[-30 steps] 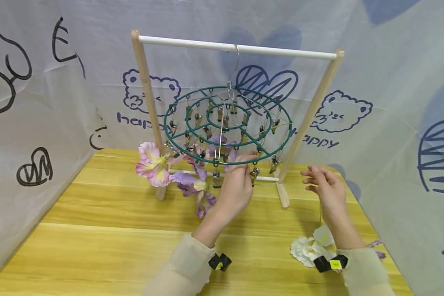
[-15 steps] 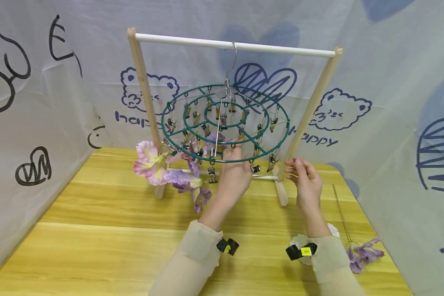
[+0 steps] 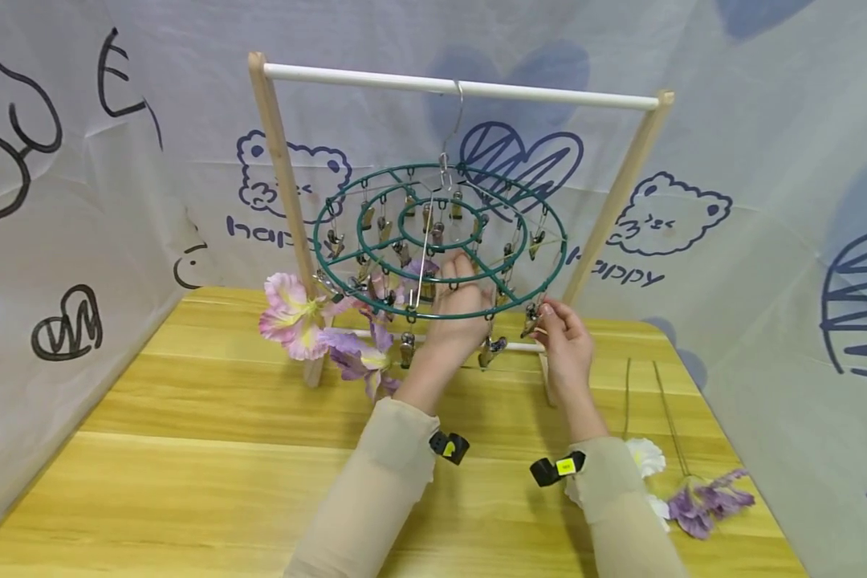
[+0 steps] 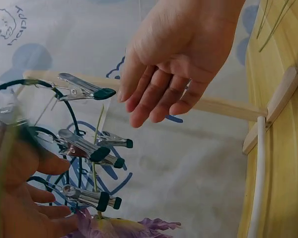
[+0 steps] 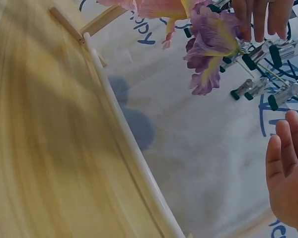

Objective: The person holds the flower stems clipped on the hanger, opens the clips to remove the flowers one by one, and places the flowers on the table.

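A green round clip hanger (image 3: pixel 442 316) with several metal clips hangs from a rack's white bar. My left hand (image 3: pixel 458 313) reaches up under its rings among the clips; in the left wrist view a blurred clip (image 4: pixel 29 136) overlaps that hand's thumb side, and I cannot tell whether it is pinched. Right of it, my right hand (image 3: pixel 567 345) has relaxed, extended fingers beside an outer clip (image 3: pixel 531 319). A purple artificial flower (image 5: pixel 211 47) with a thin stem hangs by the left fingers. A pink and yellow flower (image 3: pixel 291 315) hangs at the hanger's left.
The wooden rack (image 3: pixel 614 201) stands on a wooden table (image 3: pixel 209 482). At the right lie a purple flower (image 3: pixel 710 503) and a white flower (image 3: pixel 646 457), stems pointing away. A lower white rod (image 4: pixel 259 168) crosses the rack. Drawn-on white cloth (image 3: pixel 773 281) surrounds the table.
My right hand has moved left to the hanger's outer clips, revealing the flowers lying on the right. My left hand has gone further up under the rings.
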### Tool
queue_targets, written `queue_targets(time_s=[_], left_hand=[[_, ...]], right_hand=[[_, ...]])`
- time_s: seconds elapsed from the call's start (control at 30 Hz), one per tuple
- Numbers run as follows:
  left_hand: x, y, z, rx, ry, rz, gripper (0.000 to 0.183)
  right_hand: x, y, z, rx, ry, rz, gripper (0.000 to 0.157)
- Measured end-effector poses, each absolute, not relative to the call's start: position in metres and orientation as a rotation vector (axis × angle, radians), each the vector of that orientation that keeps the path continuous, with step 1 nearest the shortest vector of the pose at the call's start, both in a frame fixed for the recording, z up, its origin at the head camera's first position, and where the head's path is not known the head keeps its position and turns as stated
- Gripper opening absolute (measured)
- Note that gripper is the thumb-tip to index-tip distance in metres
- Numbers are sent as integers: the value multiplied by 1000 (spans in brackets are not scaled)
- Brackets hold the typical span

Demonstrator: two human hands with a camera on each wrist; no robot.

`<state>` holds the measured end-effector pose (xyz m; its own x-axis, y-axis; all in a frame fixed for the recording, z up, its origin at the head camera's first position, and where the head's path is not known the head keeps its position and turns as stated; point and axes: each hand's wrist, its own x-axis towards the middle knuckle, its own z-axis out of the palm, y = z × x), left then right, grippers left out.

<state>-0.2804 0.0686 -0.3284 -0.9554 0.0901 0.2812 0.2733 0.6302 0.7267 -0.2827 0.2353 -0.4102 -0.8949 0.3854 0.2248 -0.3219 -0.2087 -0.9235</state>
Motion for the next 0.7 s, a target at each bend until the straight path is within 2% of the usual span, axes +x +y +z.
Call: queue_targets(time_s=[0.17,0.33,0.5,0.7], left_hand=[[-292,67,-329,-319,-2571,-1209,48],[-302,67,-329,-290,-2507,-1301,30],[-307,67,-329,-225,-2497,-1318,32],[-307,66,-330,-242,-2469,-1307,32]], right_hand=[[-296,228,-409,-49,-1678,2139,25],[-310,218,-407,20,-1644,2209,32],[-319,207,-402,-14,-1642,2262,37],[-322,195,-395,-6,-1765,2218,34]])
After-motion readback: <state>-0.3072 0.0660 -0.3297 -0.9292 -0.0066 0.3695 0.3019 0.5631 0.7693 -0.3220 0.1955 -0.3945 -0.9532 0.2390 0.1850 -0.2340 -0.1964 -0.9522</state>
